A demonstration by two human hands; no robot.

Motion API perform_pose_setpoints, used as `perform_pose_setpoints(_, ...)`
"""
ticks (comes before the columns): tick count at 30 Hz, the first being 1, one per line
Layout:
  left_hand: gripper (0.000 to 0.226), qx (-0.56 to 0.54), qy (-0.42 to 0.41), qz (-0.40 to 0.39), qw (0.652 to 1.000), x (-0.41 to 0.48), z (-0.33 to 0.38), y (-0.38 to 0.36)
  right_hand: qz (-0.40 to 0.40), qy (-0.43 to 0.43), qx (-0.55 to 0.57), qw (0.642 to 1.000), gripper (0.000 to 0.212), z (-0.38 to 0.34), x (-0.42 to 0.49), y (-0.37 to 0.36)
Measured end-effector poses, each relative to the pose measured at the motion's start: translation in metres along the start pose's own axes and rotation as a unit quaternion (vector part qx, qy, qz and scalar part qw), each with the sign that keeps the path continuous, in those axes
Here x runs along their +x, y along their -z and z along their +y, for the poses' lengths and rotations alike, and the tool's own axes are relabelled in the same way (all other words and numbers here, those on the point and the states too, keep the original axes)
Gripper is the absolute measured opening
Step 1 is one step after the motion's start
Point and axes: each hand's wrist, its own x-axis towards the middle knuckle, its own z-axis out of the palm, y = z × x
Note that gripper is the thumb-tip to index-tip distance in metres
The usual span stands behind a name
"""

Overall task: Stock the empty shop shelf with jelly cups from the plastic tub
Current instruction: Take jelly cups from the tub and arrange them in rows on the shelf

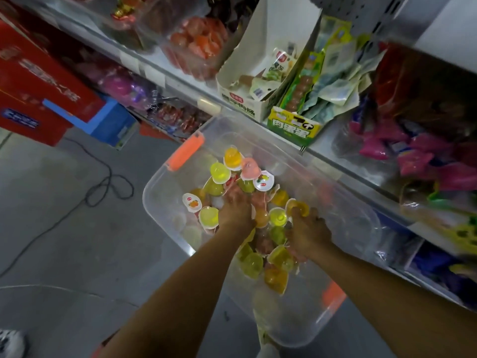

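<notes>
Head view: left hand [236, 209], right hand [308, 229] seemingly clutch domed jelly cups [220, 172].

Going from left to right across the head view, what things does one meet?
red carton → blue box → orange tub handle → left hand → right hand gripping an orange jelly cup → pink packets
</notes>
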Motion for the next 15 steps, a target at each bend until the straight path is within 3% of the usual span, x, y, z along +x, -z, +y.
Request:
perform_pose_setpoints(4, 0.072, 0.073, 0.012, 0.032, 0.997, 0.007, 0.007, -0.002, 0.008, -0.008, -0.032, 0.999, 0.056, -0.001, 0.000, 0.000)
perform_pose_setpoints(8, 0.061, 0.086, 0.014, 0.075, 0.993, -0.007, 0.012, 0.021, 0.006, -0.015, 0.020, 1.000, 0.051, 0.002, -0.004, 0.009)
perform_pose_setpoints(12, 0.050, -0.028, 0.006, 0.105, 0.994, -0.038, 0.018, 0.057, 0.006, 0.012, 0.152, 0.988, 0.037, 0.003, -0.019, 0.028)
perform_pose_setpoints(15, 0.040, -0.143, -0.011, 0.112, 0.983, -0.072, 0.026, 0.077, 0.002, 0.035, 0.310, 0.950, 0.030, 0.006, -0.042, 0.052)
